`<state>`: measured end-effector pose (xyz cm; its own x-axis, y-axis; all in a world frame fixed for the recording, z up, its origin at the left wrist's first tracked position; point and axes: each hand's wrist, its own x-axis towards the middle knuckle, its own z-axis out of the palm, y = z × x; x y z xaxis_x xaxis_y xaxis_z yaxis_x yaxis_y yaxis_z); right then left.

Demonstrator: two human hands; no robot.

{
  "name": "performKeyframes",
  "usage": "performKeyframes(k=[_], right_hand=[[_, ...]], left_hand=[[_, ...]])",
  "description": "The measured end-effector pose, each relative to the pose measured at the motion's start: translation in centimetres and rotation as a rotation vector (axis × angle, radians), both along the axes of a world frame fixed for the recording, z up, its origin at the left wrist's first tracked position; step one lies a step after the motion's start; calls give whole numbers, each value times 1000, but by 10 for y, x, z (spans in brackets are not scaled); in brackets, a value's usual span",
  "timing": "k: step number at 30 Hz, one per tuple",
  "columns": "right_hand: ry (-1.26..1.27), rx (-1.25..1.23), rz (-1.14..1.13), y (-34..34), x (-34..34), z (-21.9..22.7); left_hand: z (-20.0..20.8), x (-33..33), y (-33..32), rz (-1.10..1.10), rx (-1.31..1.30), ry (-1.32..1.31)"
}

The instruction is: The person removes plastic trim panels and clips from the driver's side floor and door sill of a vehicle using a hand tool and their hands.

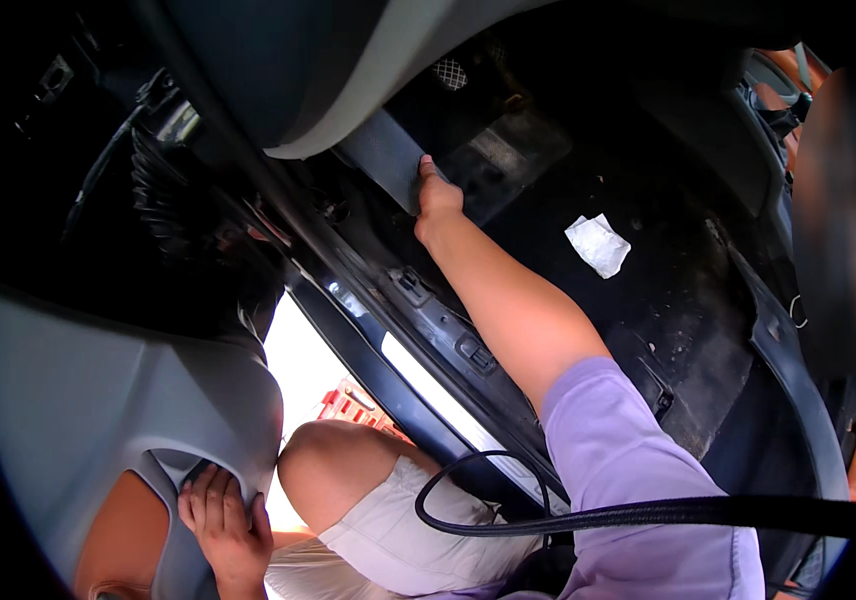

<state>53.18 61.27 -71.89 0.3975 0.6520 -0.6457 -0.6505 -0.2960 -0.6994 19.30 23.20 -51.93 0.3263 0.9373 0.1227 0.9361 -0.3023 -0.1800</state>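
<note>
My right arm reaches across the door sill into a car's footwell. My right hand is closed round the edge of a dark grey plastic trim panel at the side of the footwell, below the dashboard. The thumb shows on the panel; the other fingers are hidden. At the lower left, my left hand has its fingers curled over the edge of the pull handle recess in the grey and orange door panel.
Black flooring carries a crumpled white paper. Along the sill, plastic clips show. A black cable loops across my sleeve and knee. A metal pedal sits deep in the footwell. Red plastic shows outside the door opening.
</note>
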Motion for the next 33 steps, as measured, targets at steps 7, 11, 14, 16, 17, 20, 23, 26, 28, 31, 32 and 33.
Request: performKeyframes(k=[7,11,14,16,17,20,23,26,28,31,32,33], right_hand=[[235,112,66,-24,-1,-9],[-104,89,117,0,24,-66],[-633,109,26,0,4,-65],[-789,261,58,-13,-20,-38],[-720,352,182,-32,-34,-9],[-565,606,456,-99,-48,71],[-601,726,682,-146,-57,86],[-687,726,821,-182,-60,79],[-781,740,832,-210,-66,83],[-950,690,887,-249,-62,111],[-1021,746,909,-262,-65,128],[-1088,807,938,-276,-73,145]], left_hand=[[-3,0,1,-8,-6,54],[-8,9,8,-30,-2,43],[-6,6,3,-19,7,27],[-3,0,-1,-8,2,6],[4,-7,-8,31,-5,17],[12,-2,0,6,71,-8],[5,-6,6,-121,231,-113],[9,-17,-6,-257,348,-343],[9,-27,-45,-247,393,-370],[11,-46,-103,-171,425,-350],[12,-61,-120,-106,451,-321],[11,-74,-137,-33,476,-290]])
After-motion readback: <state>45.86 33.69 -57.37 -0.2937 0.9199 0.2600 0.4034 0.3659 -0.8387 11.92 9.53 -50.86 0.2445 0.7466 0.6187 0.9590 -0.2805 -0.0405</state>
